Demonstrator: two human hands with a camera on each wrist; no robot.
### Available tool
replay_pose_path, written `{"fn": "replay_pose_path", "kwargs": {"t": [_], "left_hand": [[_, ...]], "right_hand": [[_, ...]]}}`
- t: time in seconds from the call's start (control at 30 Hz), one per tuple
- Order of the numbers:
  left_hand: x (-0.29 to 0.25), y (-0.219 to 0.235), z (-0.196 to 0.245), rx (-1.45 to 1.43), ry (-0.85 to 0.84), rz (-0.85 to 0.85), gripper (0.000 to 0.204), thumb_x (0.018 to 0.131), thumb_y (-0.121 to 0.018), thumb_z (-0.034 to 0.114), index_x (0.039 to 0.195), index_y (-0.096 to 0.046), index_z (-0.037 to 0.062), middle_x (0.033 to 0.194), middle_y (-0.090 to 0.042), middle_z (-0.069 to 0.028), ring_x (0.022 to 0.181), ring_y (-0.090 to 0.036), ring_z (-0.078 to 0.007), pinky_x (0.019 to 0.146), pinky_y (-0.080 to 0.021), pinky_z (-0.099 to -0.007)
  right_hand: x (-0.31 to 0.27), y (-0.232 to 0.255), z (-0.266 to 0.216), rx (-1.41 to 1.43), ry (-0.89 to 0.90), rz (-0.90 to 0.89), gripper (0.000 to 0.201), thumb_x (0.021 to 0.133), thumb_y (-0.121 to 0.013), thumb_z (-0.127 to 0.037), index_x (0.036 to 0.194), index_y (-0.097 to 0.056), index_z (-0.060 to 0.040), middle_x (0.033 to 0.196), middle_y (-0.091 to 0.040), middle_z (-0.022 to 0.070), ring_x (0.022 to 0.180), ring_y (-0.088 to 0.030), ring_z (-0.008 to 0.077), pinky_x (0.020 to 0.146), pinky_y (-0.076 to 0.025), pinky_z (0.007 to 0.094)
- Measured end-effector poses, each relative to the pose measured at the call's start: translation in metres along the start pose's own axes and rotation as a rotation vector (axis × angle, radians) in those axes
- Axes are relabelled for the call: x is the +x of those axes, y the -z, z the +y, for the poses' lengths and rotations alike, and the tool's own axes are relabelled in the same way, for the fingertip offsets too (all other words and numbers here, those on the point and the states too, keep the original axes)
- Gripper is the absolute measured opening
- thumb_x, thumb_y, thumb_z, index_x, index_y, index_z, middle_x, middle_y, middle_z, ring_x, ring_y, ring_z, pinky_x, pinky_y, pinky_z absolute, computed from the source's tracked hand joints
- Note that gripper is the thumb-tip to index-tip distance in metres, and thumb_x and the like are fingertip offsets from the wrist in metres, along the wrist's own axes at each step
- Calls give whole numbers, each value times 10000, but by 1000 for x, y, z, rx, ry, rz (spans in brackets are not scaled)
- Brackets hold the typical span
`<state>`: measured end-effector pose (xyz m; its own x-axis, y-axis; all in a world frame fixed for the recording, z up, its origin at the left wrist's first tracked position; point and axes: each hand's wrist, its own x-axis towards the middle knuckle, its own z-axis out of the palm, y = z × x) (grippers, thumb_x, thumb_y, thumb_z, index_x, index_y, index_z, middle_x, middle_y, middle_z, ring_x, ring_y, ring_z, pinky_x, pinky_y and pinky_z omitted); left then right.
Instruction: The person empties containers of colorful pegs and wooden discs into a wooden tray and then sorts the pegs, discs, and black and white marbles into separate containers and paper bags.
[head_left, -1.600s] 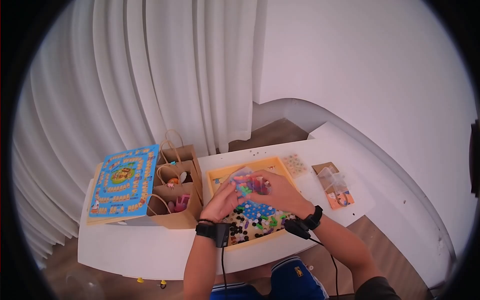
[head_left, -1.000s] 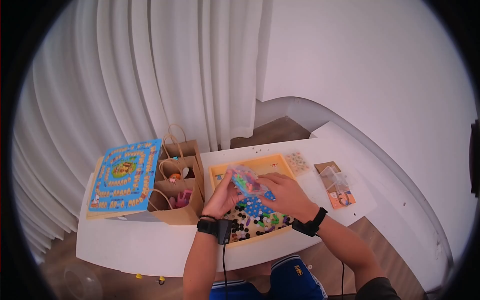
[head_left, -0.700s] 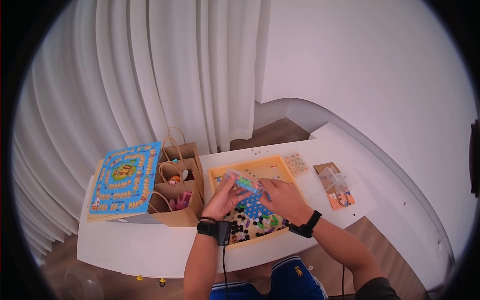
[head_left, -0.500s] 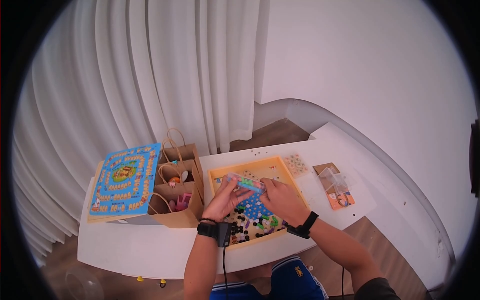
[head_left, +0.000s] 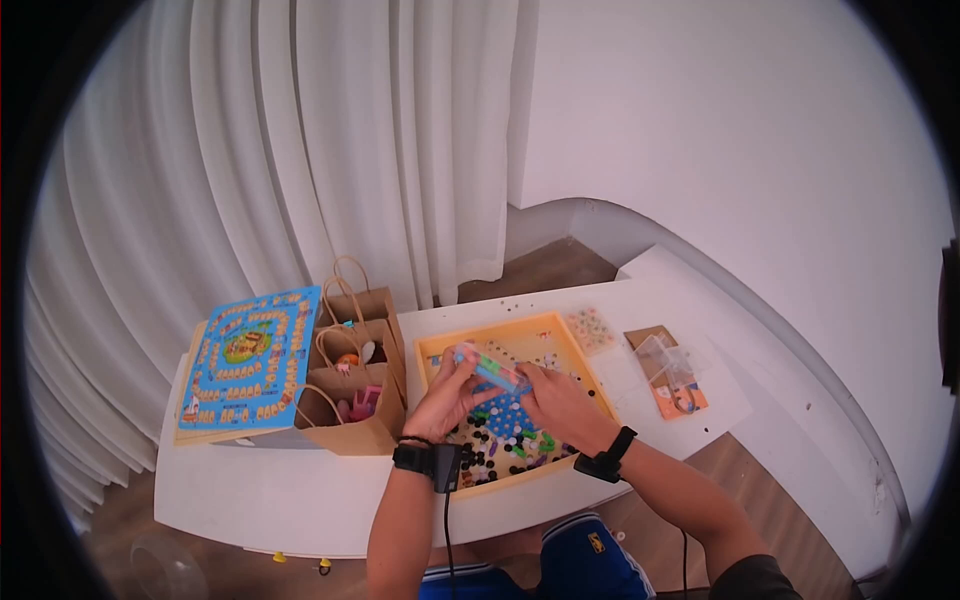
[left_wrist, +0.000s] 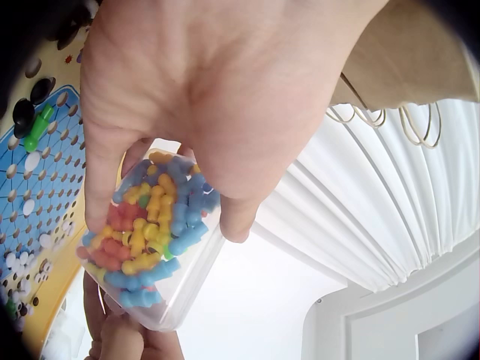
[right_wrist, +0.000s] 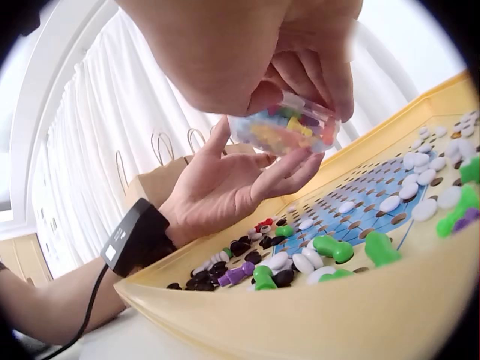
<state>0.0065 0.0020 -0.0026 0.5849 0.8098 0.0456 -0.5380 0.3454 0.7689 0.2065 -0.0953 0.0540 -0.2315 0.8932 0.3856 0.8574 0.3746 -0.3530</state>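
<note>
A clear plastic box [head_left: 489, 368] full of small coloured pawns is held up over the wooden game tray [head_left: 592, 372]. My left hand [head_left: 440, 402] grips its left end, fingers on one side and thumb on the other. My right hand [head_left: 568, 404] pinches the opposite end. Blue, yellow and red pawns show through the wall of the box [left_wrist: 154, 232] in the left wrist view. Beneath, the tray carries a blue peg-hole board [right_wrist: 352, 195] scattered with black and white discs and green and purple pawns [right_wrist: 236, 275].
Paper bags [head_left: 350, 435] with toys stand left of the tray, beside a blue board-game sheet [head_left: 245, 360]. A bag of small round tokens [head_left: 592, 330] lies behind the tray. Farther right, an open clear box [head_left: 662, 358] sits on an orange-and-brown card [head_left: 690, 405].
My right hand has shifted from over the box to its right end. The box has turned from its broad face to a narrower side, then tilted slightly down to the right.
</note>
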Motion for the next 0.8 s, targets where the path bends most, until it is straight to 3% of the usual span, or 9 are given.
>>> {"fn": "replay_pose_path", "kwargs": {"t": [0.13, 0.27, 0.43, 0.63, 0.8], "left_hand": [[0, 0, 0, 23, -1, 21, 420, 1089, -572, 362, 1422, -423, 156, 1352, -540, -109, 1260, -595, -252, 1003, -594, -475], [0, 1, 1, 35, 18, 10, 363, 1110, -533, 344, 1392, -401, 158, 1384, -523, -118, 1260, -592, -243, 991, -594, -448], [-1, 3, 0, 52, 24, -20, 454, 1102, -550, 366, 1494, -419, 180, 1424, -526, -86, 1251, -588, -211, 964, -574, -405], [-1, 1, 1, 90, 0, 12, 519, 1091, -579, 285, 1579, -434, 185, 1362, -576, -54, 1225, -570, -163, 1036, -477, -351], [-3, -4, 5, 195, -80, -49, 649, 1027, -663, 166, 1618, -394, 174, 1377, -573, -63, 1218, -543, -170, 1072, -425, -327]], "right_hand": [[-4, 7, 2, 58, 54, 21, 311, 958, -628, -98, 1230, -529, 16, 985, -696, 283, 916, -683, 482, 787, -562, 524], [-5, 2, 20, 94, 70, -65, 351, 1000, -639, -178, 1304, -549, -27, 1038, -705, 270, 949, -681, 477, 803, -553, 529], [-4, 14, 18, 87, 8, -196, 347, 1022, -629, -184, 1331, -604, -27, 1105, -707, 285, 970, -688, 469, 845, -561, 494], [-6, 14, 33, 114, 79, 12, 313, 1019, -621, -153, 1301, -641, -17, 1073, -723, 261, 919, -707, 435, 809, -572, 467], [-6, 20, 37, 223, -73, 58, 321, 951, -621, -53, 1270, -624, -15, 1092, -707, 260, 930, -695, 442, 808, -569, 475]]}}
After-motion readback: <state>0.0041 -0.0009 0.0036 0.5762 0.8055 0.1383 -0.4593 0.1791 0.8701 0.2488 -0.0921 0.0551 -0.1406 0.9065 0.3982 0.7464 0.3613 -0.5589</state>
